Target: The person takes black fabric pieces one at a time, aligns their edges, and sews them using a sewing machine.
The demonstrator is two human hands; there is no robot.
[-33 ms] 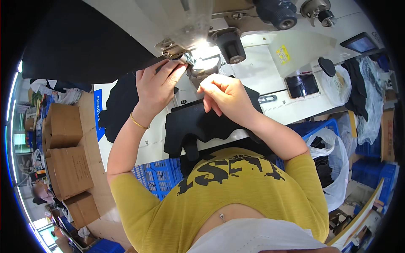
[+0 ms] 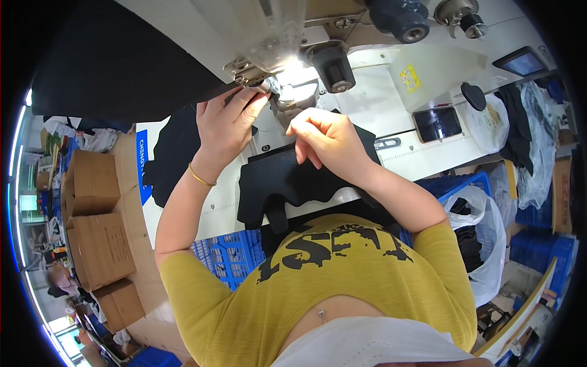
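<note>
My left hand [image 2: 226, 125], with a gold bangle on its wrist, reaches up to the lit needle area of a white sewing machine [image 2: 202, 30]. Its thumb and fingertips are pinched together right beside the metal presser parts [image 2: 273, 85]. What they hold, if anything, is too small to make out. To the right, my right hand [image 2: 327, 140] is closed, thumb against curled fingers, above a black fabric piece [image 2: 287, 183] with a wavy lower edge. Whatever is inside that pinch is hidden. More black fabric [image 2: 174, 153] lies left of my left hand.
A phone [image 2: 438, 125] and a clear plastic bag [image 2: 489, 128] sit on the right of the white machine table [image 2: 422, 160]. Below are a blue crate [image 2: 223, 258] and a white bag [image 2: 489, 263] with black cloth. Cardboard boxes [image 2: 101, 248] stand on the left floor.
</note>
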